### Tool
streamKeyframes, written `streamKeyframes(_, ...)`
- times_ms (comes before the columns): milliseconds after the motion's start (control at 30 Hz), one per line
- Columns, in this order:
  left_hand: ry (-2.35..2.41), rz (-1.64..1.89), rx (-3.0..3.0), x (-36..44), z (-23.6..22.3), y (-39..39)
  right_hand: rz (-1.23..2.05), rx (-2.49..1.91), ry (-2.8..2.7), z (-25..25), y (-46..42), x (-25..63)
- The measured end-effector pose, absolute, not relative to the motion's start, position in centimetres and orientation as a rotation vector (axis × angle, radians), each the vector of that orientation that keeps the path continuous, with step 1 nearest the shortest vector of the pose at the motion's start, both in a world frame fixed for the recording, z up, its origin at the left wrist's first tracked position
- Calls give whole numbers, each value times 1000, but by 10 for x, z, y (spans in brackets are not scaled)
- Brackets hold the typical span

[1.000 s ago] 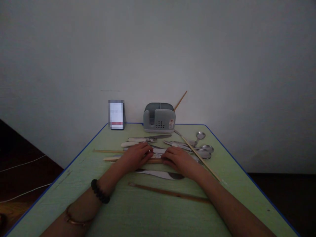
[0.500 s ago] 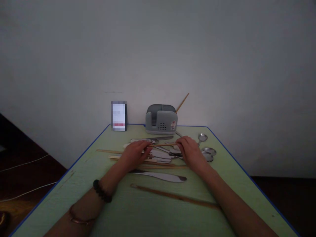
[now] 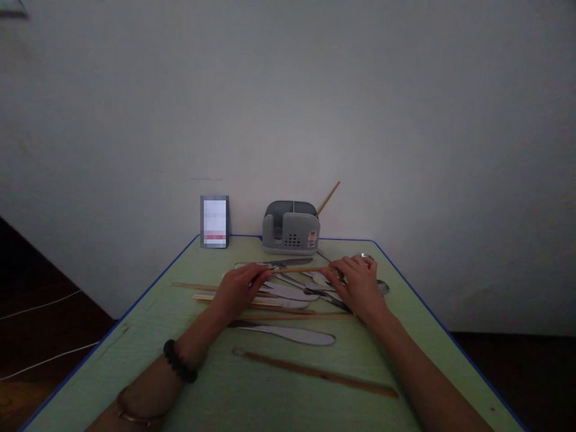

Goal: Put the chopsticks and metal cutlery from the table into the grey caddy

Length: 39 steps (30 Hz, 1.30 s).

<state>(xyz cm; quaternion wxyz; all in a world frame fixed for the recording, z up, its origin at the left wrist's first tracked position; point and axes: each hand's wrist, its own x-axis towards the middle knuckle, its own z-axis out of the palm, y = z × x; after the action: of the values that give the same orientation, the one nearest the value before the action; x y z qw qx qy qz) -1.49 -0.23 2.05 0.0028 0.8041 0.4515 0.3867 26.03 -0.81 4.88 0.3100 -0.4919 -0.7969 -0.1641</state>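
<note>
A wooden chopstick runs level between my two hands, above a pile of cutlery. My left hand pinches its left end, and my right hand grips its right end; the fingers hide both tips. Beneath lie several table knives and more chopsticks, some partly covered by my left hand. Spoons show beside and behind my right hand. Nearer to me rest a single knife and a long brown stick, possibly a chopstick.
A grey cutlery holder stands at the table's back edge by the wall, with a chopstick slanting up behind its right side. Left of it a phone leans upright. The green table has a blue edge.
The view has tilted slightly upward, so the table things sit lower. My right hand has shifted a little right and its fingers have spread along the chopstick's end; both hands still hold it.
</note>
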Motion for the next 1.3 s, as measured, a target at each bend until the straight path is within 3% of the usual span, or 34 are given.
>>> streamKeyframes(233, 1446, 1294, 2255, -8, 19, -6, -362, -1225, -2137, 49, -9, 257)
streamKeyframes(467, 1288, 1341, 2423, 4, 18, -14, -173, -1047, -2334, 41, -20, 237)
streamKeyframes(733, 1206, 1535, 2376, 3, 23, -13, -240, -1046, -2233, 41, -18, 240)
streamKeyframes(1100, 1259, 1494, 2296, 5, 22, -14, -222, -1026, -2236, 40, -19, 238)
streamKeyframes(1300, 1255, 1401, 1886, 10, 23, -15, -215, -1013, -2209, 42, -19, 237)
